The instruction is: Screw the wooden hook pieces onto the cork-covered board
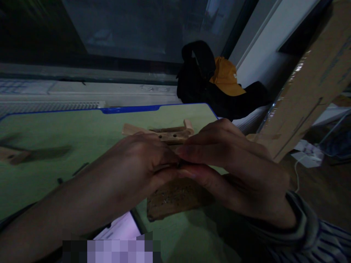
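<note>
My left hand [139, 159] and my right hand [227, 160] meet over the table, their thumbs and fingertips pinched together. A small dark thing [179, 164] shows between the fingertips, too small and dim to name. Just behind the fingers lies a pale wooden piece [175, 136] with round holes and a curved end; my hands hide part of it. Below them a brown wooden block [175, 199], with small bits scattered on its top, rests on the table.
The green table [82, 135] has a blue rim. Another wooden piece [12, 155] lies at the left. A lit screen [120, 228] is near the front. An orange cap [226, 75] and black bags [196, 69] sit by the window. Cardboard [307, 80] stands at the right.
</note>
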The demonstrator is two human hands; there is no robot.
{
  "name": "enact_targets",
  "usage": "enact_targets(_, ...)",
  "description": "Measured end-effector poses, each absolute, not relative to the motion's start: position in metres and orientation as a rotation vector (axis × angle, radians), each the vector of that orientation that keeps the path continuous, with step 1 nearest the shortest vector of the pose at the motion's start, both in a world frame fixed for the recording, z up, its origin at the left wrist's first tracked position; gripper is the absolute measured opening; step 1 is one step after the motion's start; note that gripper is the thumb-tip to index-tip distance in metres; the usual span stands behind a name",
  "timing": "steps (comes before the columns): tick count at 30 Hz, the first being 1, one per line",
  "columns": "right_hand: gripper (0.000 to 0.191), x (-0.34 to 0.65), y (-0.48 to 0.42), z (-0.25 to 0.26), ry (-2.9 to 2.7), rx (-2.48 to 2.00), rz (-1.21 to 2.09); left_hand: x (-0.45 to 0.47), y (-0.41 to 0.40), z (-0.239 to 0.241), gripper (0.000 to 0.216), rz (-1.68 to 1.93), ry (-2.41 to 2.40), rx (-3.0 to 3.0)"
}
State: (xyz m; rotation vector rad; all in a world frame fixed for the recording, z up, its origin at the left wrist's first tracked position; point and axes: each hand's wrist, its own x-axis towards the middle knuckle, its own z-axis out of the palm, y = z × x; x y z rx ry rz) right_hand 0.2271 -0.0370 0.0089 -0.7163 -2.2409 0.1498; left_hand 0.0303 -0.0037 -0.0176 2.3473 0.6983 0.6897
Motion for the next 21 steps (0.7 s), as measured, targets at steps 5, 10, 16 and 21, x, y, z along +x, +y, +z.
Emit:
enact_targets(5,0.018,0.226,-0.038,0.009,-2.227,-0.727,0.092,0.031,-0.004,-0.021,0.016,0.722,0.661,2.254)
enact_targets(10,0.016,0.224,-0.040,0.010,-2.233,-0.763,0.084,0.031,-0.002,-0.025,0.009,0.728,0.635,2.175)
enact_targets(16,0.017,0.222,-0.040,0.008,-2.223,-0.778,0.020,0.029,-0.002,-0.021,0.015,0.744,0.643,2.248)
enact_targets(21,0.013,0.220,-0.041,0.008,-2.206,-0.810,0.010,0.030,-0.004,-0.013,0.022,0.672,0.671,2.303)
